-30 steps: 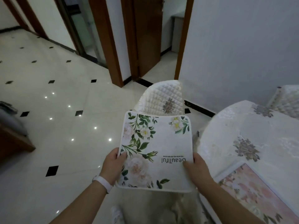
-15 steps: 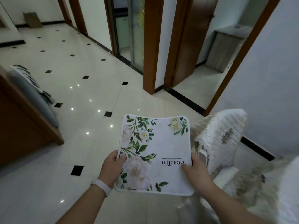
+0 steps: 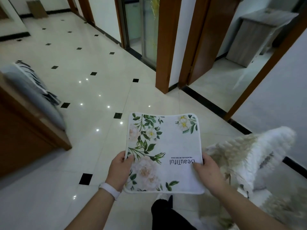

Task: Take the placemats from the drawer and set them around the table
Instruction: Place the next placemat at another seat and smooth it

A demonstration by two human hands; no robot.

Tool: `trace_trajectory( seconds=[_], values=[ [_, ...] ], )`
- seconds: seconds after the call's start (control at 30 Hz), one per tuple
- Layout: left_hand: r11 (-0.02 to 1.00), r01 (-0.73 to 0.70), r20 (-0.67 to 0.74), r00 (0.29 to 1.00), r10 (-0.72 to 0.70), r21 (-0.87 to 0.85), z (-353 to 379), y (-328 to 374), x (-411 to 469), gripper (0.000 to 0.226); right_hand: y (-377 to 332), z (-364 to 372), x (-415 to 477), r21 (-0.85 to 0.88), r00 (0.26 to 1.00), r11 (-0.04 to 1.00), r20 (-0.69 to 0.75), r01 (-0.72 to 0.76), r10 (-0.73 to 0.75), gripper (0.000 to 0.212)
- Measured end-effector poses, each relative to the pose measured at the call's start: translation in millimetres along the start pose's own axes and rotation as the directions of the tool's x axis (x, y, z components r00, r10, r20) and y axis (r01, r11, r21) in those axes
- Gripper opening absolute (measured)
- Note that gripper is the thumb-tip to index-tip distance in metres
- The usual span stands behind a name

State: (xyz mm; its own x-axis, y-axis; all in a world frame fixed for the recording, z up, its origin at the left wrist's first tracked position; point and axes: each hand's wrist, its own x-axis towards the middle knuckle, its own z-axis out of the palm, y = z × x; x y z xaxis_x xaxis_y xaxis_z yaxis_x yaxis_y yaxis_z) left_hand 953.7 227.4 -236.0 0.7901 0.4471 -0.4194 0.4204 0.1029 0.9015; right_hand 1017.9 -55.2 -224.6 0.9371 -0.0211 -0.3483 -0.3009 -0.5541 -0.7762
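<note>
- Placemat [image 3: 163, 153]: held in the air between the two hands, roughly level, printed face up. It is close to square with rounded corners, and appears slightly longer along the line running away from the person. Whether this is one mat or several stacked cannot be told.
- Grip: the left hand [image 3: 118, 170] pinches the mat's left edge, thumb on top and fingers hidden beneath. The right hand [image 3: 207, 173] pinches the right edge in the same way, its thumb lying beside the printed word. Both grasp the near half, so most of the mat projects forward beyond them.
- Key relation: the mat spans the gap between the hands and neither hand is nearer. No counter is in view, so the direction of the next setting-down cannot be fixed from here. Judged from this, the step in hand is carrying the mat.
- Appearance: a white ground with a thin pale border. Green foliage and cream blossoms run down the side by the left hand, and a small yellow-centred flower sits at the far corner on the right-hand side. The word "Beautiful" reads upside down to the person. The mat looks thin and flexible but sags little.
- Surroundings: a chair [image 3: 259, 151] with a quilted white cover stands just to the right of the right hand. Glossy tiled floor [image 3: 83, 55] lies below and ahead, and a white wristband [image 3: 109, 190] circles the left wrist.
</note>
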Motion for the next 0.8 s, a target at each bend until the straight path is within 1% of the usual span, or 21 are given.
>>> trace_trajectory(
  seconds=[0.1,0.2,0.3,0.37,0.47,0.6,0.67,0.8],
  values=[
    [1.000,0.002,-0.014,1.000,-0.002,0.026,17.7,18.7,43.4,0.015,-14.5,4.7,56.4,0.039,1.000,0.999,0.006,-0.019,0.019,0.020],
    [0.997,0.005,-0.016,1.000,-0.004,0.076,42.2,43.9,87.1,0.013,-33.4,2.7,113.7,0.039,0.999,0.999,0.017,-0.031,0.031,0.017],
    [0.993,0.014,-0.004,1.000,-0.013,0.120,77.0,76.8,130.8,0.012,-49.4,-9.5,165.3,0.057,0.999,0.998,0.025,-0.035,0.033,0.016],
    [0.993,0.006,0.025,1.000,-0.009,0.120,106.5,100.6,159.8,0.012,-57.7,-25.5,194.6,0.081,0.999,0.996,-0.005,-0.041,0.042,0.016],
    [0.993,-0.021,0.109,0.994,0.008,0.118,155.2,132.0,195.0,0.013,-65.6,-60.0,229.0,0.154,0.992,0.985,-0.084,-0.078,0.092,0.017],
    [0.987,-0.039,0.237,0.972,0.001,0.158,226.2,164.1,225.5,0.013,-62.9,-116.3,256.9,0.191,0.973,0.976,-0.183,-0.107,0.142,0.019],
    [0.977,-0.064,0.324,0.946,-0.005,0.202,267.9,179.6,240.5,0.012,-54.3,-142.8,264.8,0.230,0.952,0.965,-0.244,-0.130,0.186,0.019],
    [0.941,-0.193,0.489,0.872,0.035,0.278,352.3,203.9,267.6,0.010,-34.9,-178.0,276.3,0.324,0.876,0.929,-0.376,-0.181,0.302,0.019]
  ],
)
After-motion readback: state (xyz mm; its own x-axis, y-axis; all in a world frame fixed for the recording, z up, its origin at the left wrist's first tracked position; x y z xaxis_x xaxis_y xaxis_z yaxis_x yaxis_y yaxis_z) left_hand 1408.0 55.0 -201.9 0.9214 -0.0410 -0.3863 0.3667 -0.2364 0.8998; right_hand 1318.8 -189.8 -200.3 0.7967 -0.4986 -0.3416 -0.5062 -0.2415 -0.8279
